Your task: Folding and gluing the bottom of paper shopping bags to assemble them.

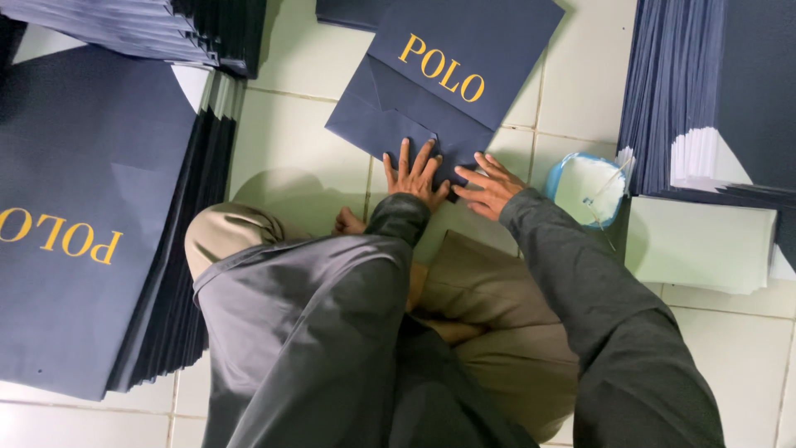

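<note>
Pressing flat at frame centre, left hand (pixel 413 176) and right hand (pixel 489 187), fingers spread, grasping nothing, apparently crease the navy paper bag's (pixel 448 79) folded bottom.

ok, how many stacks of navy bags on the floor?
3. Big stack at left, another stack at top left, third stack at right. More may lie outside the frame. One single bag lies flat under both hands.

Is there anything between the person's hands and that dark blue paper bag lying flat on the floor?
No, nothing visible. The left hand and the right hand both lie flat, fingers spread, directly on the folded bottom end of the dark blue paper bag. The small bowl of white paste sits off to the side.
</note>
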